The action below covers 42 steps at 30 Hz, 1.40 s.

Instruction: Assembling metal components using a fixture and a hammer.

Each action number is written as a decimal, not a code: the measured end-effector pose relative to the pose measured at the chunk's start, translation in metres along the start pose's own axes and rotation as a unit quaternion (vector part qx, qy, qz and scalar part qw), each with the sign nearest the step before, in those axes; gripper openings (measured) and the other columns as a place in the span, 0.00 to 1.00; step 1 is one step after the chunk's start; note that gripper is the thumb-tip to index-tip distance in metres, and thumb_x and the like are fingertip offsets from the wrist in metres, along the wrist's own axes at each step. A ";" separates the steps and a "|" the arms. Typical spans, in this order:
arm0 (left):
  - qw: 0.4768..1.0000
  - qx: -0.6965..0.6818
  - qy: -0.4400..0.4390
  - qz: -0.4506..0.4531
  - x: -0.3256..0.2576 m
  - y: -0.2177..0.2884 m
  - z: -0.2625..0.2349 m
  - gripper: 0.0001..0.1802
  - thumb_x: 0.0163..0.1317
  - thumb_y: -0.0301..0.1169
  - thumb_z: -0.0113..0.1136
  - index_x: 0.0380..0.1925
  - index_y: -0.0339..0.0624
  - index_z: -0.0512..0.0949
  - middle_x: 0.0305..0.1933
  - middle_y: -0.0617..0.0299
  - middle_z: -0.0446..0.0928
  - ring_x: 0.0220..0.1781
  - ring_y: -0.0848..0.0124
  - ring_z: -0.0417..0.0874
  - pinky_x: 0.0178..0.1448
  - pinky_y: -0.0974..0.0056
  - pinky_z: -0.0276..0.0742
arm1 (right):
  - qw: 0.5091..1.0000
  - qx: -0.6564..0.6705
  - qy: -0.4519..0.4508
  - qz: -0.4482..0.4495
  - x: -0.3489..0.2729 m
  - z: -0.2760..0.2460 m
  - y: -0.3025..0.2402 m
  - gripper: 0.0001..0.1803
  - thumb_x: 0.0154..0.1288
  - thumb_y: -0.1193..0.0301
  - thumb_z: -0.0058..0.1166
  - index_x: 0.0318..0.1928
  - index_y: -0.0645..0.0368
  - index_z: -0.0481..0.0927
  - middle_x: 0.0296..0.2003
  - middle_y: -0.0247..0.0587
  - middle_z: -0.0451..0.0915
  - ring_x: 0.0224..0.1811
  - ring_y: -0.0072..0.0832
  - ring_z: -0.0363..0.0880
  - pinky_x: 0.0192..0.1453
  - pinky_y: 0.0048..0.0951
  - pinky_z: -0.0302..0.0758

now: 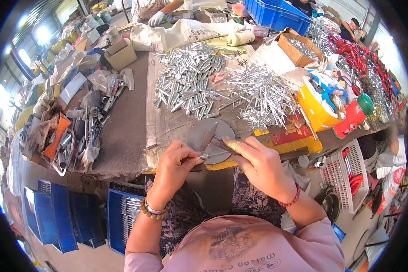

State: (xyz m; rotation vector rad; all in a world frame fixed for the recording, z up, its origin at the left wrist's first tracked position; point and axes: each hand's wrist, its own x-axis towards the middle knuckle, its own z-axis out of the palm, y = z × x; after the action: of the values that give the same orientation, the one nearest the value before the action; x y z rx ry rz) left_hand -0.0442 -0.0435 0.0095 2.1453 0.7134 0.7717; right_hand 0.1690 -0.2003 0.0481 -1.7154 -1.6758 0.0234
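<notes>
Near the front edge of the bench, a thin metal rod (218,154) lies level between my two hands. My left hand (176,164) pinches its left end, where a small silvery fitting shows at the fingertips. The rod's other end meets the closed thumb and fingers of my right hand (262,164). Just beyond the rod is a round grey disc (196,135), with a dark, pointed flat piece (208,136) on it. A short bluish tip shows by my right index finger; what it belongs to is unclear. Further back lie a heap of short metal tubes (186,77) and a heap of thin rods (265,97).
Bagged tools and metal parts (88,118) crowd the bench's left. At right stand a yellow container (315,106) and a red-green canister (353,117). Below are blue bins (115,217) and a white basket (342,181). A gloved co-worker's hand (156,19) is across the bench.
</notes>
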 end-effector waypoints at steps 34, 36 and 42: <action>0.854 -0.426 0.139 -0.265 -0.066 0.020 0.028 0.35 0.76 0.25 0.68 0.79 0.38 0.66 0.44 0.62 0.86 0.32 0.81 0.78 0.31 0.74 0.75 | 0.945 0.243 -0.169 0.140 -0.041 0.062 -0.041 0.18 0.70 0.76 0.69 0.58 0.60 0.81 0.29 0.46 0.85 0.29 0.29 0.85 0.34 0.38 0.79; 0.847 -0.442 0.171 -0.240 -0.077 0.014 0.016 0.31 0.75 0.24 0.70 0.74 0.39 0.69 0.43 0.63 0.86 0.31 0.82 0.76 0.31 0.75 0.70 | 0.947 0.243 -0.164 0.132 -0.035 0.059 -0.042 0.23 0.69 0.77 0.70 0.63 0.57 0.82 0.33 0.44 0.87 0.31 0.28 0.86 0.37 0.34 0.82; 0.830 -0.353 0.325 -0.283 -0.143 -0.046 -0.042 0.27 0.74 0.26 0.70 0.70 0.39 0.74 0.41 0.67 0.85 0.30 0.84 0.75 0.32 0.75 0.69 | 0.916 0.316 -0.094 0.227 -0.015 0.046 0.012 0.19 0.84 0.68 0.60 0.69 0.60 0.79 0.39 0.32 0.85 0.35 0.15 0.82 0.34 0.16 0.78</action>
State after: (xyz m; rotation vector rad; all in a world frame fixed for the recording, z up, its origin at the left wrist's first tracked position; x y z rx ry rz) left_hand -0.1798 -0.0962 -0.0462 0.8999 1.1153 1.1956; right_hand 0.1549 -0.1908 0.0012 -1.5697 -1.1629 0.8765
